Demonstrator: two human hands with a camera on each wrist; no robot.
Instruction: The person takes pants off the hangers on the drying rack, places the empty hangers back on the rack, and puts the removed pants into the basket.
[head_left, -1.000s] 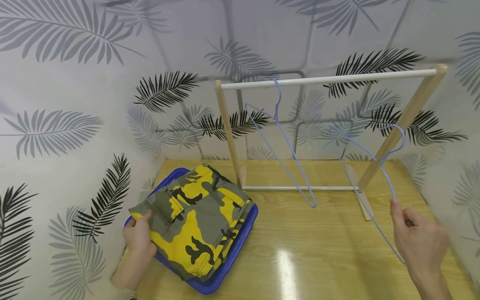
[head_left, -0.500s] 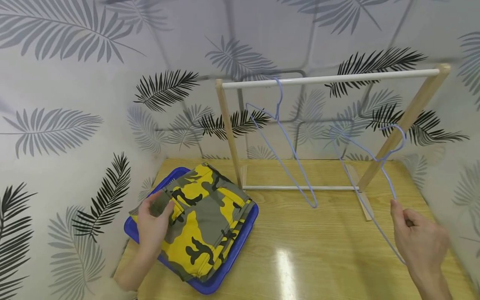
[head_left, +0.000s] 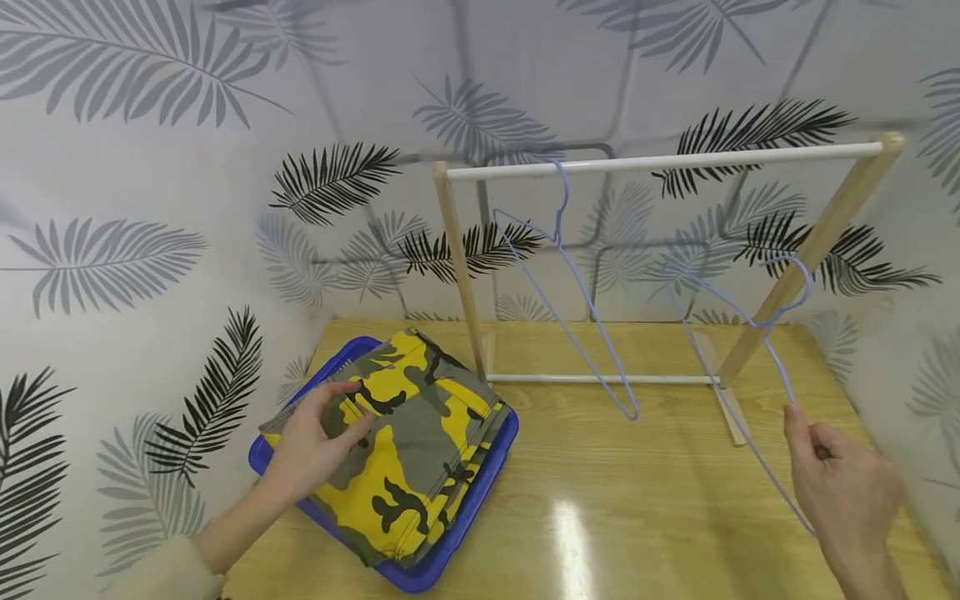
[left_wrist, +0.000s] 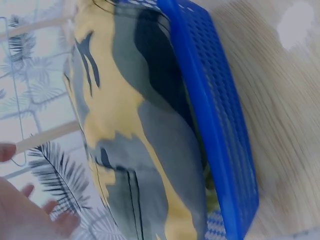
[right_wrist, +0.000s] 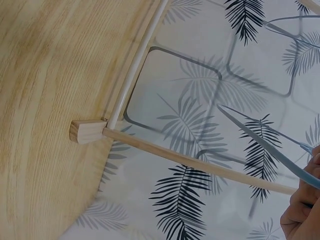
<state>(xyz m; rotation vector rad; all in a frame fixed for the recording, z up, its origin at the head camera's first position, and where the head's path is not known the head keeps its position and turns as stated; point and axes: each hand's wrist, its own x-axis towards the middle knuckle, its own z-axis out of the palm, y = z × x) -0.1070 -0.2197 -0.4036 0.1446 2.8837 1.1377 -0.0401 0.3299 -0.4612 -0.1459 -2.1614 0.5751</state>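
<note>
A folded camouflage garment in yellow, grey and black fills a blue plastic basket at the left of the table. Over the garment's left part reaches my left hand, thumb and forefinger spread apart with nothing between them. In the left wrist view the garment bulges above the basket's rim, and the hand shows at the lower left. On the right, my right hand grips a thin light-blue wire hanger by its side, hook upward. The right wrist view catches fingers around the hanger.
Behind stands a small clothes rack with a white top rail and wooden posts. Another blue hanger hangs from the rail, left of its middle. The wooden table backs onto a leaf-patterned wall.
My left hand has let go of the garment's left edge, lifted and moved right over it. The right hand still holds the hanger in nearly the same spot.
</note>
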